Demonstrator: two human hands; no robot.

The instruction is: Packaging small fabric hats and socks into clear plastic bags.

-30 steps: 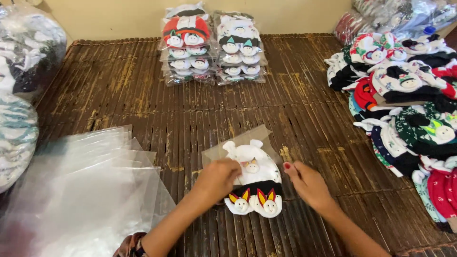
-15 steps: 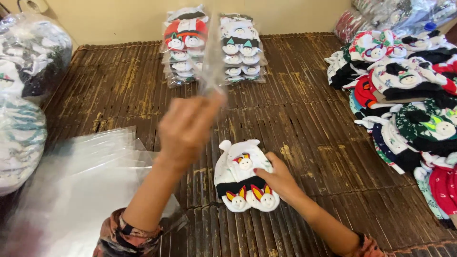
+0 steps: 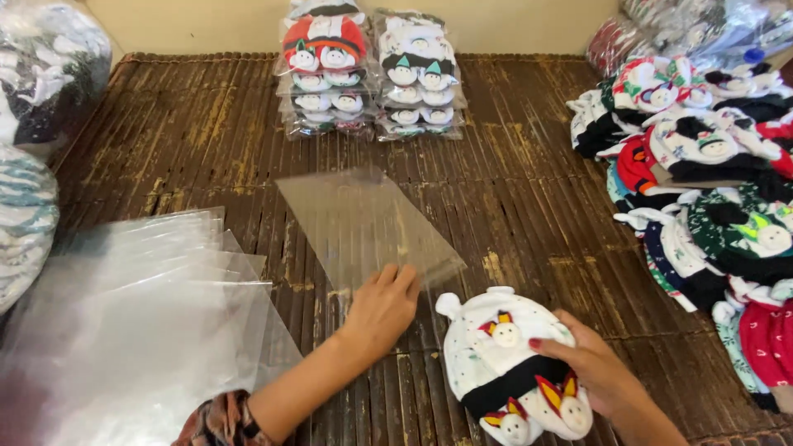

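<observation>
Socks partly under right hand.

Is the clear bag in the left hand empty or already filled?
Empty: the clear bag looks flat, mat visible through it; the white item lies outside, under the right hand.

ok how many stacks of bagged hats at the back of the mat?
2. The left stack and the right stack stand side by side at the far edge. How many packs each stack holds cannot be told.
</observation>
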